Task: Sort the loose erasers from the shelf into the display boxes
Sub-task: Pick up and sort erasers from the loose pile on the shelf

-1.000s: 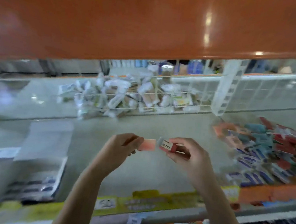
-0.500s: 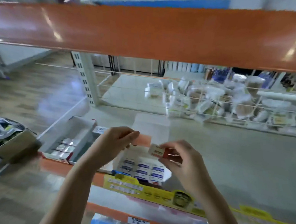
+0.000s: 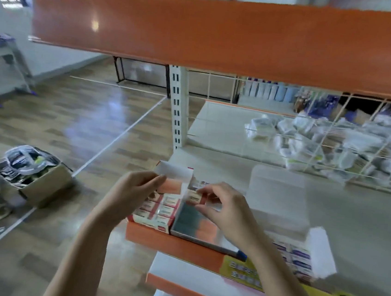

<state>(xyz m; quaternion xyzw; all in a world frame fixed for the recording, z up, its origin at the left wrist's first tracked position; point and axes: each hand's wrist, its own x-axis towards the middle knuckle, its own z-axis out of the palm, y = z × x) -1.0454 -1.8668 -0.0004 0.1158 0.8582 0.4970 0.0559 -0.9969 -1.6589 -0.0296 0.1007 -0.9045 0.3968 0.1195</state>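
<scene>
Head view, only one I've got: my left hand (image 3: 134, 189) sits just left of frame centre, fingers curled, thumb and fingertips pinching a bare pink-orange eraser (image 3: 170, 185) that sticks out toward 3 o'clock from the hand. My right hand (image 3: 227, 205) is just beside it at 3 o'clock, fingers curled too, pinching a sleeved eraser (image 3: 195, 198), white wrapper with a red end, print too blurred to read. The two erasers are close but apart, both held above the display boxes at the shelf's front left corner. Directly under the left hand is the left display box (image 3: 156, 212), packed with rows of red-and-white wrapped erasers, its white lid flap (image 3: 175, 170) standing up at 12 o'clock behind the pink eraser. Touching it at 3 o'clock is a second display box (image 3: 196, 225), interior looks dark grey with an orange patch, contents too blurred to tell. Further toward 4 o'clock, under my right forearm, a third box (image 3: 298, 257) holds blue-and-white wrapped erasers, white flap open to its right. All boxes sit on the grey shelf (image 3: 350, 224) with an orange front edge. At 1 to 2 o'clock a wire divider (image 3: 335, 138) fences off a heap of clear-bagged items (image 3: 322, 146). Orange upper shelf (image 3: 225, 35) crosses the top. At 9 o'clock on the wood floor, an open cardboard carton (image 3: 39, 179) with bagged stuff.
</scene>
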